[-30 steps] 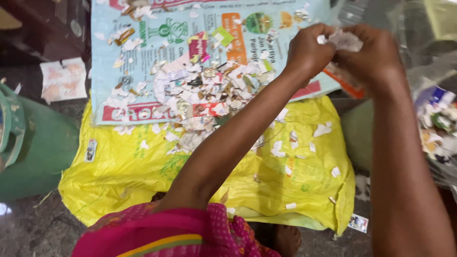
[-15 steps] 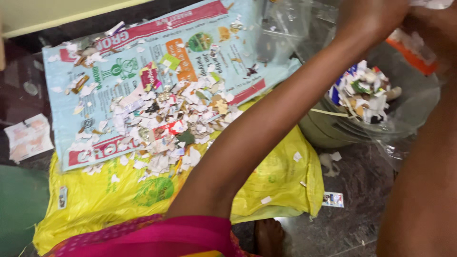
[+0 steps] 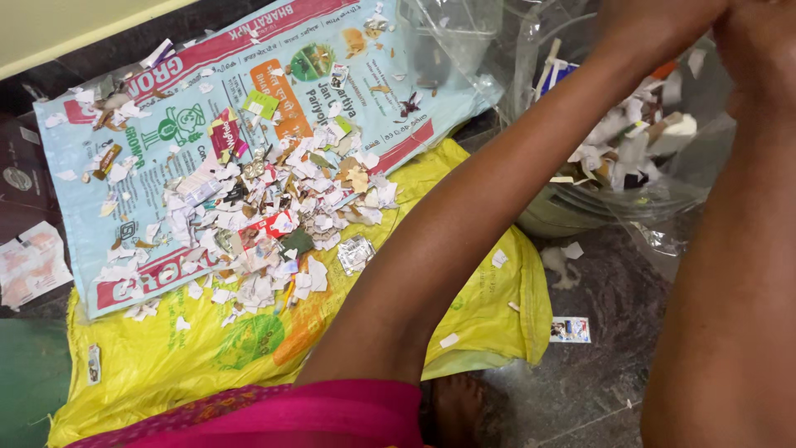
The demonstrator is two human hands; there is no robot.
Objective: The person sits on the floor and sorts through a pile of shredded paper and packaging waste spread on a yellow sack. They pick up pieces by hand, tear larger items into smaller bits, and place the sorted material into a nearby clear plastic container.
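a dark stone floor (image 3: 605, 390) is carrying everything here. a yellow sack (image 3: 249, 348) is lying flat on it, and a pale blue printed sack (image 3: 249, 91) is lying partly over the yellow one, its far part resting on the floor. a bucket lined with clear plastic (image 3: 580, 211) is standing on the floor beside the sacks. a small printed card (image 3: 570, 329) and a few white scraps (image 3: 560, 264) are lying loose on the stone near the bucket. a crumpled paper (image 3: 29, 265) is lying at the left edge.

Both hands — left hand (image 3: 655, 25), right hand (image 3: 759, 37) — meet above a bin (image 3: 580, 207) of scraps (image 3: 630, 149), beside a littered blue sack (image 3: 166, 149).
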